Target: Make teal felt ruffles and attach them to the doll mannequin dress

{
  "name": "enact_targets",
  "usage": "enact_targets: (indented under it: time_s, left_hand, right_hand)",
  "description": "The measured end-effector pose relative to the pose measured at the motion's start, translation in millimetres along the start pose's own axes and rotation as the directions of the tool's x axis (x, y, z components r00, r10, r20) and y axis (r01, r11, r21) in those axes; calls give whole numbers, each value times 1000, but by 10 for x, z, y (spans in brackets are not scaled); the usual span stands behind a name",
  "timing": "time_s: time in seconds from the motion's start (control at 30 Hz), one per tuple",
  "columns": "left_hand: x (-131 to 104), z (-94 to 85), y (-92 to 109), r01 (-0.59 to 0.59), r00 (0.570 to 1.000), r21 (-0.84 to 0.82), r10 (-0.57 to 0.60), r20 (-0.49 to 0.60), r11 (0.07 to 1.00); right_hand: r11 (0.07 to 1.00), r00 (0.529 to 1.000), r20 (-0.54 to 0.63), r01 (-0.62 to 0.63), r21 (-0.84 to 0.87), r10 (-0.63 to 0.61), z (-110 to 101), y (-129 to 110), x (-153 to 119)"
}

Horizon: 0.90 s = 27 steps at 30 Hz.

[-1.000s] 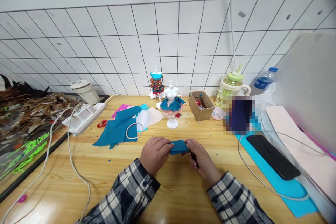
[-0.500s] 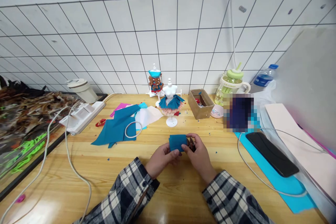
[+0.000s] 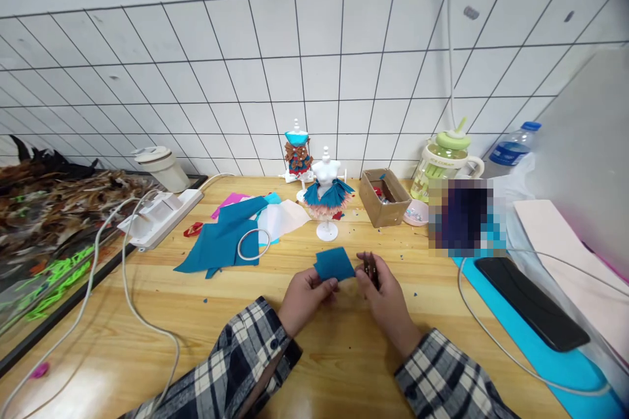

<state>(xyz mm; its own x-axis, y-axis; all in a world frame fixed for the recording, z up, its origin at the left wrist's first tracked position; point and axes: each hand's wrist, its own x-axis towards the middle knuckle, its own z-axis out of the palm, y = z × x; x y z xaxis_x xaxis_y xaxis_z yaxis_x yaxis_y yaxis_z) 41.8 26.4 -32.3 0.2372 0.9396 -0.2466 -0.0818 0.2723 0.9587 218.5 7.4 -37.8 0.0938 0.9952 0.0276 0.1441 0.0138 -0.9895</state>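
Observation:
My left hand (image 3: 305, 296) is closed, with its thumb and fingers pinching a folded piece of teal fabric (image 3: 335, 264) by its lower left part. Close to the fabric's right corner is my right hand (image 3: 386, 294), closed around a small dark brown object with shiny spots (image 3: 371, 268); its exact kind is hard to make out. Whether the right fingertips touch the corner I cannot tell. Beyond the hands stands a small white dress form (image 3: 326, 174) wearing a teal and peach skirt (image 3: 328, 196).
Teal fabric scraps (image 3: 221, 245) lie left under a white ring (image 3: 254, 244). A second dressed form (image 3: 297, 154) stands behind. Rightward are a cardboard box (image 3: 386, 200), a pink dish (image 3: 417, 214), a green-lidded jug (image 3: 446, 157) and a black phone (image 3: 533, 304). Cables cross near a power strip (image 3: 160, 219).
My right hand has drawn away to the right from the teal fabric with the brown object. The fabric now sits tilted in my left hand. The view has shifted slightly left.

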Motion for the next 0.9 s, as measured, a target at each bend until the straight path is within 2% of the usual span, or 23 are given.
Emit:
enact_targets:
  time_s: [0.1, 0.17, 0.23, 0.33, 0.53, 0.6, 0.77, 0.9]
  left_hand:
    - [91, 2, 19, -21, 993, -325, -19, -119, 945]
    - [120, -5, 20, 23, 993, -496, -76, -87, 868]
    - [114, -13, 1, 105, 991, -563, -132, -7, 820]
    - [78, -23, -36, 172, 984, -593, -166, 65, 786]
    - [67, -21, -34, 169, 986, -591, -131, 108, 789]
    - [66, -16, -29, 167, 986, -575, -121, 117, 801]
    - [59, -14, -41, 171, 985, -576, -147, 89, 799]
    - [62, -12, -48, 172, 985, -578, -128, 116, 797]
  right_hand:
    - [981, 996, 18, -84, 176, 82, 14, -8, 7]
    - [955, 988, 85, -148, 257, 130, 37, -20, 2]
    - [932, 971, 167, -214, 294, 170, 67, -34, -18]
    - [888, 935, 281, -308, 342, 216, 113, -54, -76]
    - [758, 859, 427, -472, 450, 282, 166, -85, -194]
    - [750, 854, 449, -473, 461, 263, 164, -87, -211]
    - [810, 873, 462, -382, 444, 158, 138, -89, -224]
    - [833, 864, 482, -369, 411, 145, 134, -107, -231]
